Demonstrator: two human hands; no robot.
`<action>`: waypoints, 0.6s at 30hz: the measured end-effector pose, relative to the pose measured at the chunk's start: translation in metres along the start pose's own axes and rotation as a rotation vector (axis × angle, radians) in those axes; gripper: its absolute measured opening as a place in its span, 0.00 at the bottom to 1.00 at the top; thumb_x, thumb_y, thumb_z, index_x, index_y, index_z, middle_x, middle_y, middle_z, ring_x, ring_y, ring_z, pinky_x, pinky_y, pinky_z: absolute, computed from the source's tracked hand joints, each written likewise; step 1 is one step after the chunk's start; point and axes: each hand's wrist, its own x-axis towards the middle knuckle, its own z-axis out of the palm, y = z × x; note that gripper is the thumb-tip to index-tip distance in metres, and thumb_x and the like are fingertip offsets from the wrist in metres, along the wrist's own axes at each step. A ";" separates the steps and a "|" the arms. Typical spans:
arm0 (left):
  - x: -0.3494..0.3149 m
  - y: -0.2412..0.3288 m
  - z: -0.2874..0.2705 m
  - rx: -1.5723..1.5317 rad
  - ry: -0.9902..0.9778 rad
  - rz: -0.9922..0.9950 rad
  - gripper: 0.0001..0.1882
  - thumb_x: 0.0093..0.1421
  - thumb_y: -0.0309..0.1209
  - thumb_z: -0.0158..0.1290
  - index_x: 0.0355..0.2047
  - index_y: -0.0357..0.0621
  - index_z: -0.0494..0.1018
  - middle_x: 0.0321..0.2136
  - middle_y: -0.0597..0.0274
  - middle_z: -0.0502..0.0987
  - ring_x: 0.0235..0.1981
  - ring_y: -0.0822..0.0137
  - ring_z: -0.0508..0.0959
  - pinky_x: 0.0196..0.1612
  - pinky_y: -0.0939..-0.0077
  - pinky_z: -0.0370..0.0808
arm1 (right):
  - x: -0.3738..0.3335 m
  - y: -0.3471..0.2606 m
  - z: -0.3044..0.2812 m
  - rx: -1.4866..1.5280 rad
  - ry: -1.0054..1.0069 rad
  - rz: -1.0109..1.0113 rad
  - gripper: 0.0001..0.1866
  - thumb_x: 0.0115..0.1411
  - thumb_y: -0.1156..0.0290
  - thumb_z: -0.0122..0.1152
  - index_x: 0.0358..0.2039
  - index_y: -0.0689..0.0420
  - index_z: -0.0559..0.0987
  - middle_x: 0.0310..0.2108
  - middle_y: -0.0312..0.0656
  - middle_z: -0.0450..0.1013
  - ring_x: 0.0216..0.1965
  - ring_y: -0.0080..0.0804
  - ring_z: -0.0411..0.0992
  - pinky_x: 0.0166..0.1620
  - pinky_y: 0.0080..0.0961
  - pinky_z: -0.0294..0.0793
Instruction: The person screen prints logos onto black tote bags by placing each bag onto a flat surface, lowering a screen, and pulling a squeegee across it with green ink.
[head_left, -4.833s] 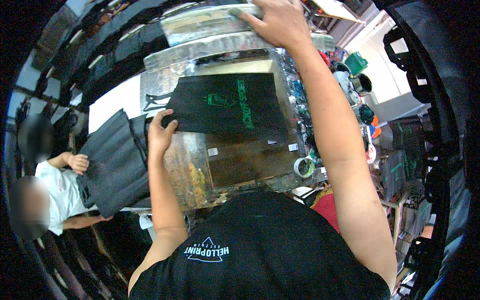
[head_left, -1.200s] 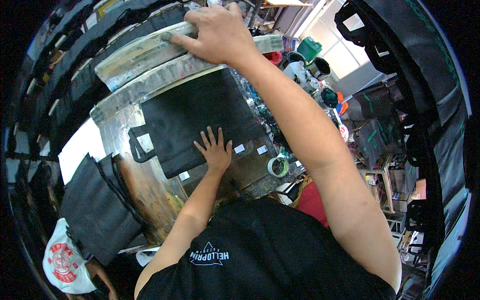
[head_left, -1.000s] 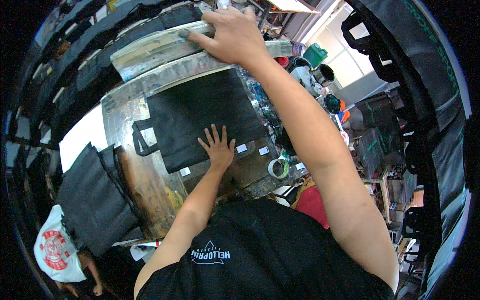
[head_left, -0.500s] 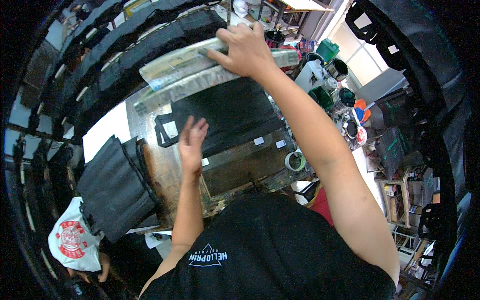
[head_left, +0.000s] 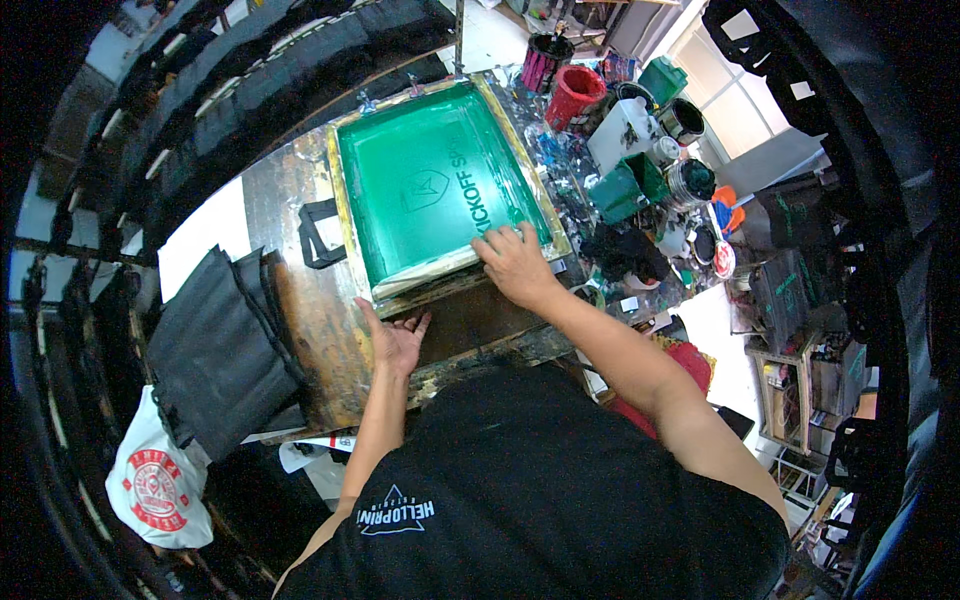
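Note:
A screen-printing frame with green mesh and a yellowish rim lies low over the worktable, tilted slightly in view. My right hand grips its near edge toward the right corner, fingers curled over the rim. Beside the near left corner, my left hand is palm up with fingers spread, the fingertips close under the edge; whether they touch it I cannot tell. A black fabric bag's handle sticks out past the frame's left side. The rest of that bag is hidden beneath the frame.
Black fabric bags are piled at the table's left. Along the right stand a red bucket, a green container and several ink tins. Black bags hang on racks at far left. Another person in a white shirt is at lower left.
The frame, held raised on edge by my right hand, has swung down flat toward me over the black bag. My right hand came down with it; my left hand moved slightly nearer me.

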 end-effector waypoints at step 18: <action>0.015 -0.002 0.003 0.033 0.033 -0.013 0.59 0.45 0.80 0.54 0.67 0.51 0.60 0.62 0.53 0.63 0.58 0.52 0.66 0.59 0.44 0.68 | -0.198 0.018 0.002 -0.063 -0.197 0.544 0.21 0.58 0.57 0.65 0.50 0.49 0.77 0.47 0.39 0.72 0.52 0.38 0.68 0.56 0.48 0.59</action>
